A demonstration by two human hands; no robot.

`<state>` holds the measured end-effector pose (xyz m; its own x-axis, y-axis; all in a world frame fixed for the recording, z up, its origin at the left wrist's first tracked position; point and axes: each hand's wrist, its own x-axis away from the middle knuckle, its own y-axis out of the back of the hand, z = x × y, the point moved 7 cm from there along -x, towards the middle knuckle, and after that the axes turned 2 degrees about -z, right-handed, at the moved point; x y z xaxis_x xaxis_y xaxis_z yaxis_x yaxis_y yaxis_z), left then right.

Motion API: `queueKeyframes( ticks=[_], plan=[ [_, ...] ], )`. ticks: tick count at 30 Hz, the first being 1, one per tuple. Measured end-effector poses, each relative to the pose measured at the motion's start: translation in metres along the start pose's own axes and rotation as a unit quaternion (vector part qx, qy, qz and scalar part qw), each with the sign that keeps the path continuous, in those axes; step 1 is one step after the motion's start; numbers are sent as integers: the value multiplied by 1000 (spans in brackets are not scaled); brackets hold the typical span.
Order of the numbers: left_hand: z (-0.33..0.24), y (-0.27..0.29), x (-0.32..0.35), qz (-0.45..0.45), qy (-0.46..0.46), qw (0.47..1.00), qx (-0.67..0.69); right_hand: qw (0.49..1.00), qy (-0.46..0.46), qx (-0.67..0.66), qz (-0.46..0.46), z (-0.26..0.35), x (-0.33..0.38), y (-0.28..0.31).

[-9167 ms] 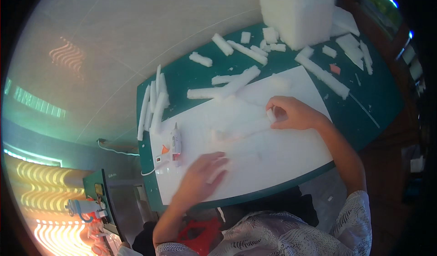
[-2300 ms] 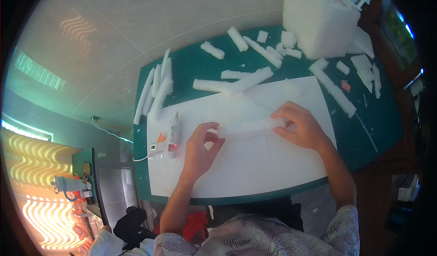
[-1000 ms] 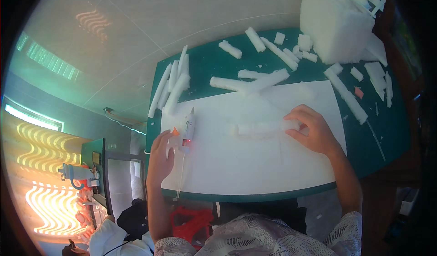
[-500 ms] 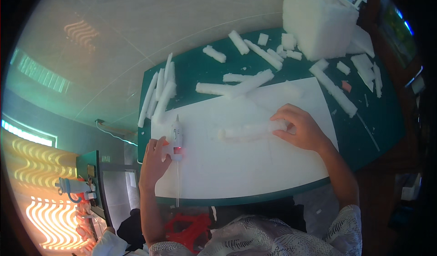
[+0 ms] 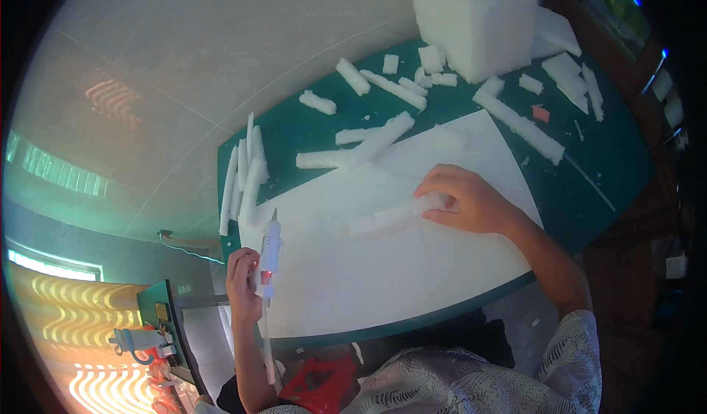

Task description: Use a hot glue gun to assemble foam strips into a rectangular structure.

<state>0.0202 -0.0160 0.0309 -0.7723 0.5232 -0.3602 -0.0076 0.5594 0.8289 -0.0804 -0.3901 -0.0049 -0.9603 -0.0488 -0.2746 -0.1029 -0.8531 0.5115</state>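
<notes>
My left hand (image 5: 246,285) is closed round a white hot glue gun (image 5: 270,248) at the left side of the white board (image 5: 317,281). The gun's nozzle points away from me, a red light glows on its body, and a long pale glue stick (image 5: 269,348) trails from its back end. My right hand (image 5: 471,200) grips the right end of a white foam strip (image 5: 387,221), which lies on the middle of the board. Thumb and fingers are on opposite sides of the strip; the strip's white edges blend into the board.
Several foam strips (image 5: 254,186) lean together at the table's left edge. More strips (image 5: 368,145) and offcuts lie beyond the board on the green table (image 5: 611,171). A large white foam block (image 5: 479,31) stands at the far right. A red stool (image 5: 320,381) is below the near edge.
My left hand has taken hold of the glue gun, which has shifted left and nearer. My right hand stays on the foam strip. The whole view has turned slightly.
</notes>
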Motion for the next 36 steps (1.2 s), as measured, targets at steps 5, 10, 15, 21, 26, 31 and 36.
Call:
queueKeyframes(
  ticks=[5, 10, 15, 21, 26, 31, 36],
  plan=[
    [-27, -2, -16, 39, -3, 982, 187, 1000, -15, 10, 13, -1, 0, -2],
    [-51, -14, -25, 99, -93, 954, 268, 999, -24, -10, 20, -4, -1, -5],
    [-32, -30, -22, 161, 59, 959, 227, 999, -30, -24, 19, -2, -1, -2],
    [-16, -42, -11, 205, 126, 930, 279, 999, -34, -21, 14, -3, -2, 0],
    [-17, -43, -7, 187, 123, 936, 273, 1000, -22, -14, 11, -3, -3, -3],
    [-21, -45, -7, 191, 101, 942, 258, 1000, -21, -5, 8, -3, -2, -3],
    [-18, -46, -5, 182, 111, 936, 279, 1000, -19, 3, 6, -2, -1, -1]
  ],
)
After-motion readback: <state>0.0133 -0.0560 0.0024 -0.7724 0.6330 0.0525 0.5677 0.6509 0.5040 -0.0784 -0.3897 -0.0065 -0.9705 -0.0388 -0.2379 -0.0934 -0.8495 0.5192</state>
